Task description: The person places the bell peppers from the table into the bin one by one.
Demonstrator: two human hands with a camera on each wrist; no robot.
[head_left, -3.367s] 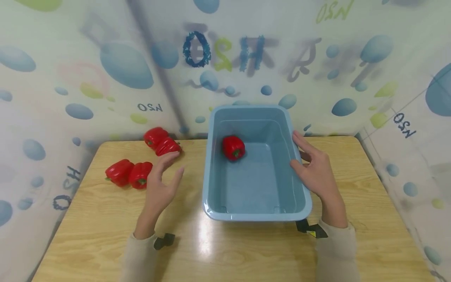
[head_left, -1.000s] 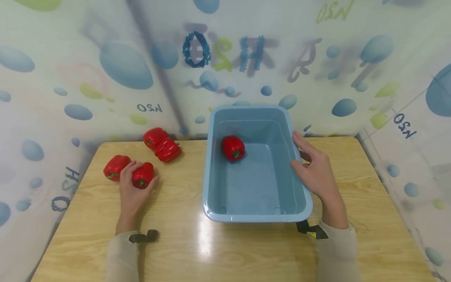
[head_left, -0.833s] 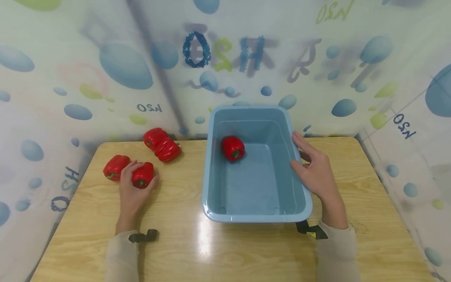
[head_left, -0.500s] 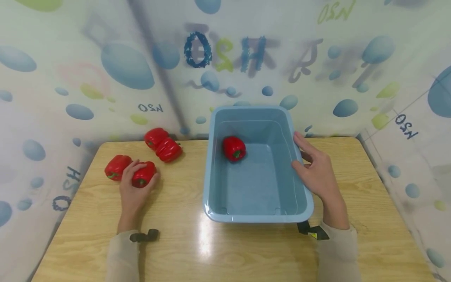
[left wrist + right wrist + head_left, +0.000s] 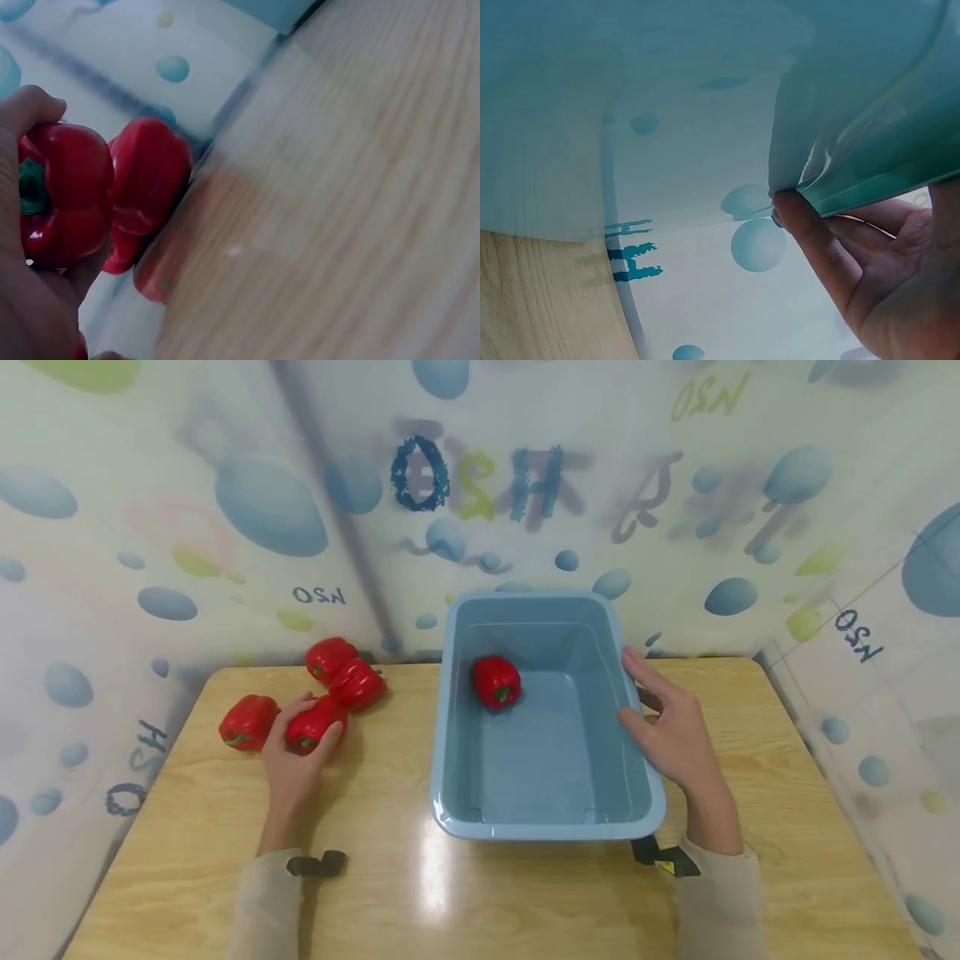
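Observation:
My left hand point(image 5: 294, 768) holds a red bell pepper point(image 5: 318, 723) between thumb and fingers, its green stem facing me. In the left wrist view the held bell pepper point(image 5: 71, 195) appears raised off the table, with other red peppers point(image 5: 150, 176) behind it. Another bell pepper point(image 5: 250, 723) lies just left of the hand, and two more peppers point(image 5: 357, 683) lie together beyond it. My right hand point(image 5: 673, 735) grips the right rim of a light blue plastic tub point(image 5: 547, 831); the right wrist view shows thumb and fingers pinching that rim point(image 5: 855, 199). Inside the tub sits one bell pepper point(image 5: 496, 682).
The wooden table point(image 5: 390, 893) runs up to a patterned wall covering point(image 5: 555, 552) at the back and sides. The tub stands right of the table's middle, near the back edge. Black straps point(image 5: 318, 864) with cameras sit on both wrists.
The left hand has gone from hovering near the peppers to grasping one, and now lifts it slightly away and to the right. The right hand and tub stay in place.

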